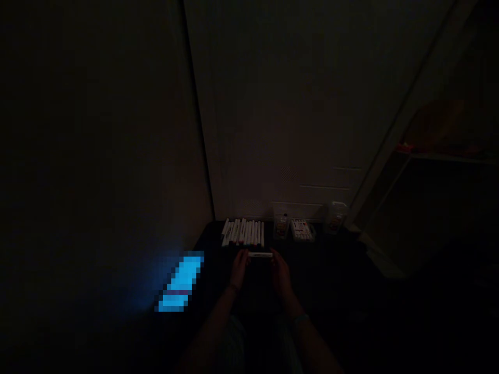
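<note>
Centrally, your left hand (239, 265) and your right hand (280, 267) hold a single white marker (260, 255) between them, level and crosswise, with the fingers of each hand closed on one end; its printed middle is exposed between the two grips, the lettering too dim to read. Both of your forearms extend forward over a dark tabletop (323, 267), and a thin band (234, 287) encircles your left wrist. Just beyond your left hand and the held piece lies a row of markers (244, 232), white-barrelled and set side by side, those toward the left end slanting more than those toward the right. Directly beyond your right hand stands a clear container (281, 227) bearing a label; immediately to its right, beyond and slightly outside the same hand, is a clear case (302, 229) packed with white marker-like pieces. Farther out on your right stands a second clear container (335, 218), near the wall (273, 130) that rises behind all these items. Well apart from your left hand, on its outer side, glows a blue panel (181, 280), coarsely pixelated. Low light hides finer detail throughout.
</note>
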{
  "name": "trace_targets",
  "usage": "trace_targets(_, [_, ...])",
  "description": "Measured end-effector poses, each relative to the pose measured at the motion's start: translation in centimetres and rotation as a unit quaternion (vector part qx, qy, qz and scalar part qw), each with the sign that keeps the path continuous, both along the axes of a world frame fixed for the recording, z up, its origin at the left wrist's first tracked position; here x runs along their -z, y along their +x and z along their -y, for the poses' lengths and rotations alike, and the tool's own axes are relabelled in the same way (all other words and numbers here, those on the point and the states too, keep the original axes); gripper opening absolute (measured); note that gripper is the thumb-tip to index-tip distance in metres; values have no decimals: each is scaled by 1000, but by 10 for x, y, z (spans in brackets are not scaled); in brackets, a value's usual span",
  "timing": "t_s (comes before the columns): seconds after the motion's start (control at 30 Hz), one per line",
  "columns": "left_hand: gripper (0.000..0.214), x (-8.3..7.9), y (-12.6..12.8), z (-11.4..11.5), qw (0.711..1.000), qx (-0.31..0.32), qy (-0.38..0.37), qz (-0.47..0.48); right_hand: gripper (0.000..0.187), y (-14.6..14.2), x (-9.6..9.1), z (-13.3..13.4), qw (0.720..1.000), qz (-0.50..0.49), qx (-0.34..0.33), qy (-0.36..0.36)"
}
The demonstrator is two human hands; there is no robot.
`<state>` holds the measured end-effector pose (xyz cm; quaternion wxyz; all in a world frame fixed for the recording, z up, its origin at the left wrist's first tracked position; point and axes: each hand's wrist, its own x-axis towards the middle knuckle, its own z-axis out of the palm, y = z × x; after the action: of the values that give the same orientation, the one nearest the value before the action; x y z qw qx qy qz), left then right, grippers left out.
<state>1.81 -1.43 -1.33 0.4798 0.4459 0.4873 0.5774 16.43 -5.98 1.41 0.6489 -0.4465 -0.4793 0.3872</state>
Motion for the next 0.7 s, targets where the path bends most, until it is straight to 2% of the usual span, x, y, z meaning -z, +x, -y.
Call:
trace_targets(0.27, [40, -3, 1, 2, 1000, -18, -6, -5, 28, -3, 1, -2, 995, -99, -20, -25])
trace_targets(0.57, [41, -1, 2, 1, 1000, -18, 1, 19, 33, 0, 16, -10, 986, -152, -53, -34])
trace_targets(0.7, [40, -4, 2, 1, 1000, -1, 1, 7, 33, -1, 16, -11, 984, -168, -51, -34])
